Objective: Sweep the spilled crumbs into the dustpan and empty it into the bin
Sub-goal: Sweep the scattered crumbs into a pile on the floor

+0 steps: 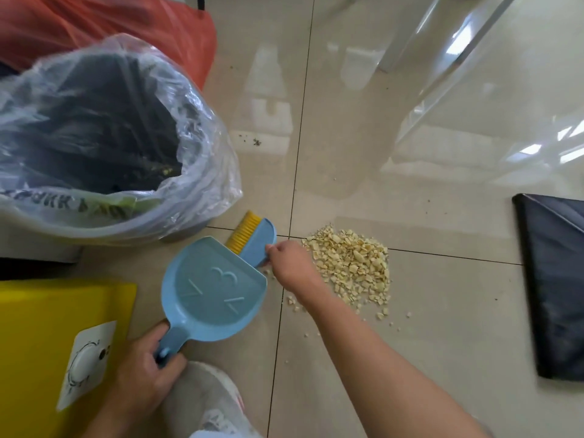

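Note:
A heap of pale yellow crumbs (pixel 350 263) lies on the beige tiled floor, with a few stray bits toward me. My left hand (pixel 145 371) grips the handle of a light blue dustpan (pixel 211 286), whose pan sits empty just left of the heap. My right hand (pixel 290 263) is closed on a blue hand brush (pixel 256 245) with yellow bristles, which lies just beyond the dustpan's mouth. The bin (pixel 94 153), lined with a clear plastic bag, stands at the upper left, right behind the brush.
An orange plastic bag (pixel 110 26) sits behind the bin. A yellow box (pixel 41 336) with a white sticker is at the lower left. A black bag (pixel 553 279) lies on the floor at the right. My shoe (pixel 205 399) is at the bottom. Transparent furniture legs (pixel 442 58) stand at the back.

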A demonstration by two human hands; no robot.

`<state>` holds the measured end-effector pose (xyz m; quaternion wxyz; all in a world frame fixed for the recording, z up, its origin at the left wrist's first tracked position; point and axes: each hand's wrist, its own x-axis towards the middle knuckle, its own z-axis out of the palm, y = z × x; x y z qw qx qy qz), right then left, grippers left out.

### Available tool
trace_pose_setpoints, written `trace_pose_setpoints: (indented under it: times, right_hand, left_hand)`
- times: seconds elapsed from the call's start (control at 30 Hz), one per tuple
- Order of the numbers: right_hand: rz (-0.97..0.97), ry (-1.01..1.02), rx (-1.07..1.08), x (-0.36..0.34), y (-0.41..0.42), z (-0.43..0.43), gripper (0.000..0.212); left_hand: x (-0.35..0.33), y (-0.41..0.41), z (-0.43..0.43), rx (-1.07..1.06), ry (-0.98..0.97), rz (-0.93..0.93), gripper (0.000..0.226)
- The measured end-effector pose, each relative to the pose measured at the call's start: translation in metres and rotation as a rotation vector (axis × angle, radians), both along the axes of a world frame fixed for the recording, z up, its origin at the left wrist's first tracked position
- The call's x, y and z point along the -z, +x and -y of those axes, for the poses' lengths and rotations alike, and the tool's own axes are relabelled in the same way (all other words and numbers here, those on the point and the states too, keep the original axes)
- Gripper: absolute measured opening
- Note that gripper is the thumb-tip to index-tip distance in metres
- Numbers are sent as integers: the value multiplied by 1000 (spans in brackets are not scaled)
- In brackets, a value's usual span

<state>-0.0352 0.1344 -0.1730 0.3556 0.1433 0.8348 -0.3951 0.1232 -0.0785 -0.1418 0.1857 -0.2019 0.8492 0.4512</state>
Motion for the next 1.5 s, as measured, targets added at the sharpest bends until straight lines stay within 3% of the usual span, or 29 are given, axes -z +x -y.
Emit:
trace_pose_setpoints:
  times: [0.23, 0.37, 0.53, 0.7, 0.9, 1.03, 1.17, 1.3, 1.4, 1.5]
  right_hand:
    - [31, 229, -85, -20, 24, -95, 41]
    - [-16, 293, -119, -41, 27, -124, 40]
    - [20, 168, -283, -66, 44, -114, 38]
    - [9, 193, -537, -48, 49, -65, 35]
    - [-172, 355, -480, -28, 8, -54, 31]
    - [-139, 462, -379, -29, -10, -89, 31]
    - [-111, 432, -343, -49, -1, -117, 33]
    - [-63, 305, -602, -65, 40, -102, 32]
    - [-71, 316, -821, -50, 66, -79, 33]
    - [-96, 416, -812, -29, 58, -79, 30]
  left_hand:
    - [10, 1, 4, 58, -95, -20, 10]
    - [6, 1, 2, 24, -56, -37, 25]
    - [9, 6, 5, 49, -91, -3, 12]
    - [9, 3, 1, 73, -70, 2, 21]
    - [13, 3, 3, 109, -82, 52, 11]
    - [12, 1, -1, 119, -67, 80, 10]
    - [10, 1, -4, 137, -71, 108, 19]
    - [9, 3, -5, 145, -69, 130, 13]
    - [7, 8, -8, 123, -79, 132, 15]
    - [5, 11, -6, 128, -92, 169, 15]
